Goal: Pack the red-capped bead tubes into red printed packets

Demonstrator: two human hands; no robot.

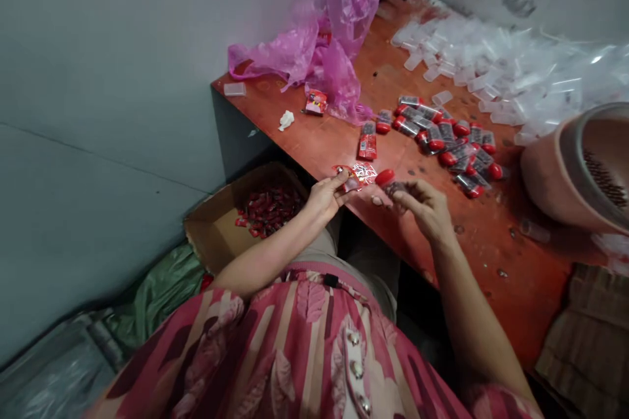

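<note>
Near the table's front edge, my left hand (328, 196) pinches a small red printed plastic packet (362, 174) by its left end. Facing it, my right hand (423, 207) grips a small clear container with a red cap (385, 178); the cap points at the packet, a short gap apart. My fingers cover much of the container's clear part. Just beyond lies a red packet with a container in it (367, 141), and another red-capped container (384, 121) stands beside that. To the right is a pile of red-capped clear containers (447, 137) with dark contents.
Clear empty tubes (472, 59) are heaped at the back right of the red table (417, 236). A pinkish bucket (555, 163) stands at the right, a pink plastic bag (339, 72) at the back. Below left, a cardboard box (211, 219) holds red packets.
</note>
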